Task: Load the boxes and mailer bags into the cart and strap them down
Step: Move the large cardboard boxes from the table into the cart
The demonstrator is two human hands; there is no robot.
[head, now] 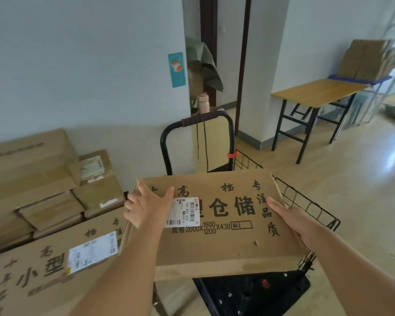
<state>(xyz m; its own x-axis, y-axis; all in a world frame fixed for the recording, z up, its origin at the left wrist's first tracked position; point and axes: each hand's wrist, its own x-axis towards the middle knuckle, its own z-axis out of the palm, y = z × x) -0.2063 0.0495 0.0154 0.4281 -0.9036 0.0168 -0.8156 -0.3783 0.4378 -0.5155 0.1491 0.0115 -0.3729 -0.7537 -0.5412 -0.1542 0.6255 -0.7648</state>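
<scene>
A large flat cardboard box [226, 245] with black printed characters and a white shipping label lies across the top of the black wire cart [306, 204]. My left hand [146, 208] rests flat on the box's top near its left edge, fingers spread. My right hand [290, 220] grips the box's right edge. The cart's black handle [196, 122] with a dark red grip stands behind the box. Cords hang from the handle. A second box of the same kind [43, 270] lies at the lower left, beside the cart.
A stack of plain cardboard boxes [39, 185] stands against the wall on the left. A wooden folding table [317, 92] is at the back right, with flattened cartons [367, 60] on a blue-edged table behind it. A pink bottle [203, 102] sits beyond the cart handle, near a doorway.
</scene>
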